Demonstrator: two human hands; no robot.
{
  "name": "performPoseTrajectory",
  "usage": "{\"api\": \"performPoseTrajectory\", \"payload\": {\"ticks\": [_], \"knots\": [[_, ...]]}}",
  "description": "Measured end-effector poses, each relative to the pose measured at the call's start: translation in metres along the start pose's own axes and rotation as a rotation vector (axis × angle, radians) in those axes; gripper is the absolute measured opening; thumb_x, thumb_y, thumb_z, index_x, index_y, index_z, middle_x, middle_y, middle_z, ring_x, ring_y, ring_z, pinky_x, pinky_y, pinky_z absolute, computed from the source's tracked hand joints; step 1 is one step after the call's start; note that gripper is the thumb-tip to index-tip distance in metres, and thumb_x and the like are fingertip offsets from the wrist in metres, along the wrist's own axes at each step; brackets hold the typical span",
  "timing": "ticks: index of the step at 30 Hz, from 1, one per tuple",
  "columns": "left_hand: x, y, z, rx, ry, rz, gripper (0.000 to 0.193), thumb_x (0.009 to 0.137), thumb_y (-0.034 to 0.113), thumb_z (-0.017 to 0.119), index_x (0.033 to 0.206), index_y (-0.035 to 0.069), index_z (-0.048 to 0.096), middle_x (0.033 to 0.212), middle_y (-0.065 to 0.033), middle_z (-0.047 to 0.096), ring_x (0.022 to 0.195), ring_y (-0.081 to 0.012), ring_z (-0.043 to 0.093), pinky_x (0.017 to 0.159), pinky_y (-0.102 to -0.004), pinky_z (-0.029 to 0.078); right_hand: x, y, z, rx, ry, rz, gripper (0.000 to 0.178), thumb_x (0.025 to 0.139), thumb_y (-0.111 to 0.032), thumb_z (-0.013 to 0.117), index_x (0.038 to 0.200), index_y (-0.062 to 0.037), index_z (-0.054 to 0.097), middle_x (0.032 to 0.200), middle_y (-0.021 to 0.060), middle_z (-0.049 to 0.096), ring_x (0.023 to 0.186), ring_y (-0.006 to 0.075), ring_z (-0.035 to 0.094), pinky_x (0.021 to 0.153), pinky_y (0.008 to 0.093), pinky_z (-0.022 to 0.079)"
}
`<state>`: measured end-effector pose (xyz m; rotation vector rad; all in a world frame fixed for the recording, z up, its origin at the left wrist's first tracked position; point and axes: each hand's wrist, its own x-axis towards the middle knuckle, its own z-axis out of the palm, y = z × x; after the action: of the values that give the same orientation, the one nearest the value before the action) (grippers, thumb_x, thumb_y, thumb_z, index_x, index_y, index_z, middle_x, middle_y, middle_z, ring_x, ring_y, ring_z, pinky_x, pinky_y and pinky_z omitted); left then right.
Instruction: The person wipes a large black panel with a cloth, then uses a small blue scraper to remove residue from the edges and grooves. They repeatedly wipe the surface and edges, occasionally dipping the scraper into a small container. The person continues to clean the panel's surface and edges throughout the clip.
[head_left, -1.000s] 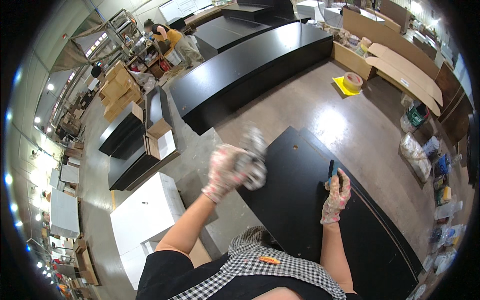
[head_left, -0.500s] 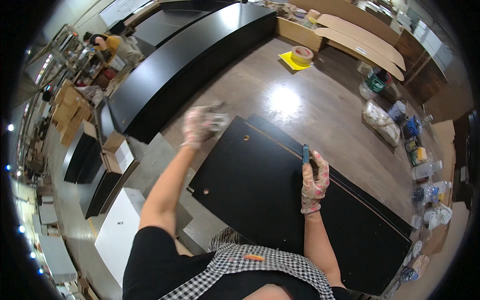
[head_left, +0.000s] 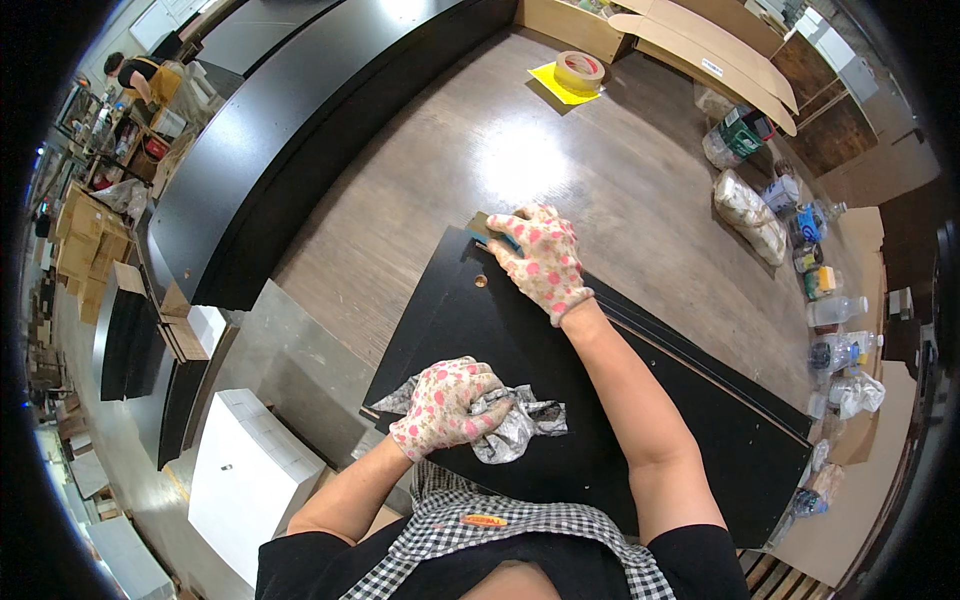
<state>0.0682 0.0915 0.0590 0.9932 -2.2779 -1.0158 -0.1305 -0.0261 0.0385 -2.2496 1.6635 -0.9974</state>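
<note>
A black panel [head_left: 566,440] with a round hole near its far left corner lies at an angle in front of me, on top of another dark board. Gloved in a flower pattern, my left hand [head_left: 450,405] is closed on a crumpled grey cloth [head_left: 515,430] that rests on the panel's near left part. My right hand [head_left: 545,260], in a matching glove, pinches a small flat teal tool [head_left: 483,229] at the panel's far left corner, beside the hole. Its exact kind is partly hidden by the fingers.
A tape roll [head_left: 578,70] stands on a yellow sheet on the brown tabletop [head_left: 400,230]. Long black boards [head_left: 270,130] line the far left. Bottles [head_left: 838,311] and a white bag [head_left: 750,217] crowd the right edge. A white box [head_left: 245,480] is at left; a co-worker [head_left: 150,85] bends beyond.
My left hand has come back toward me with the cloth, from beyond the panel's left edge onto the panel. My right hand has moved left along the far edge to the corner.
</note>
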Motion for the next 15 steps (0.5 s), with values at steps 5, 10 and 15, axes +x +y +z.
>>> {"api": "performPoseTrajectory", "payload": {"ticks": [5,10,15], "knots": [[0.003,-0.001,-0.007,-0.015,-0.052,0.02,0.014,0.077,0.021,0.074,0.079,0.007,0.069,0.08,-0.0085,0.068,0.076,-0.0278,0.067,0.068,-0.0397,0.053,-0.02,0.015,-0.014,-0.117,-0.041,-0.056,0.028,0.079,-0.027,0.077,0.106,-0.0186,0.073,0.104,0.0078,0.064,0.101,0.0283,0.06,0.087,0.0425,0.046],[0.003,-0.003,-0.005,-0.058,-0.027,0.019,0.021,0.081,0.028,0.071,0.076,0.008,0.07,0.077,-0.0066,0.066,0.076,-0.0259,0.065,0.068,-0.0391,0.052,-0.076,0.025,-0.093,-0.194,-0.125,0.167,0.032,0.075,-0.016,0.079,0.106,-0.0111,0.071,0.097,0.013,0.065,0.092,0.0318,0.062,0.081,0.0425,0.05],[0.005,-0.002,-0.009,-0.02,-0.066,0.031,0.017,0.078,0.025,0.073,0.075,0.008,0.069,0.076,-0.0077,0.066,0.074,-0.0274,0.065,0.067,-0.0398,0.051,-0.047,0.005,-0.055,-0.096,0.069,-0.005,0.033,0.074,-0.02,0.081,0.105,-0.0135,0.071,0.098,0.0102,0.064,0.094,0.0298,0.062,0.084,0.0423,0.048]]}}
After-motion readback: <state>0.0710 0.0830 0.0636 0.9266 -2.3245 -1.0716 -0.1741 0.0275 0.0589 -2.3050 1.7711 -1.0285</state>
